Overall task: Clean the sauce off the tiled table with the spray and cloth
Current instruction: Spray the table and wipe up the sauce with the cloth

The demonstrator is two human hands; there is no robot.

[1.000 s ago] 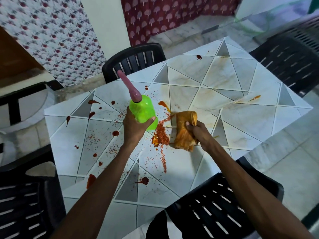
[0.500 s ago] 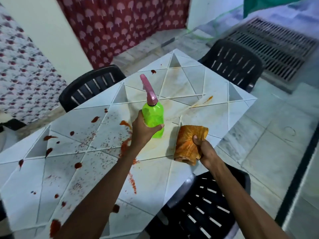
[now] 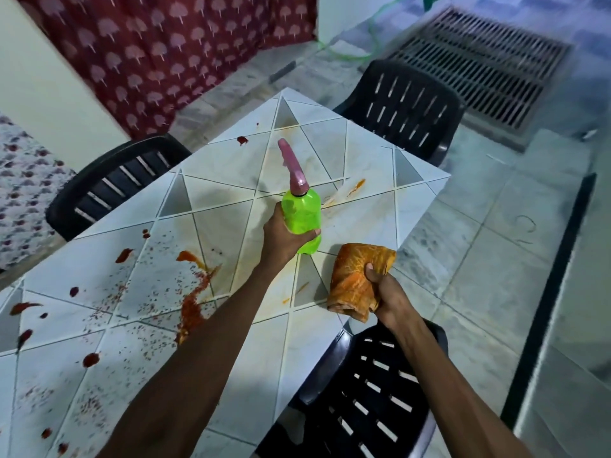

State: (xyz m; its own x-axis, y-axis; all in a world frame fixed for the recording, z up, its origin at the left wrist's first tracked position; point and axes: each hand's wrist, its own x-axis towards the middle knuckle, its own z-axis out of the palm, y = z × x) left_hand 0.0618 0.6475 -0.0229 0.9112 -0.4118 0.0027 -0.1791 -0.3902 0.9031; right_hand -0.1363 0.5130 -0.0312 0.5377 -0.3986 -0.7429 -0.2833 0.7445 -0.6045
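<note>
While red sauce point(image 3: 193, 305) spatters left part of tiled table point(image 3: 363, 219), right part shows only faint orange streaks. Centre: left hand point(image 3: 284, 241) wraps fingers round green spray bottle point(image 3: 302, 219), pink nozzle pointing up and away, bottle over table. Right: right hand point(image 3: 388, 292) clutches folded, orange-stained cloth point(image 3: 355, 279) at table's near edge; contact with tiles unclear. Black slatted chair point(image 3: 317, 408) lies below right forearm.

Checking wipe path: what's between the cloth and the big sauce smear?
Head view: left forearm crosses over it; beneath, tile with two small orange streaks near the cloth.
</note>
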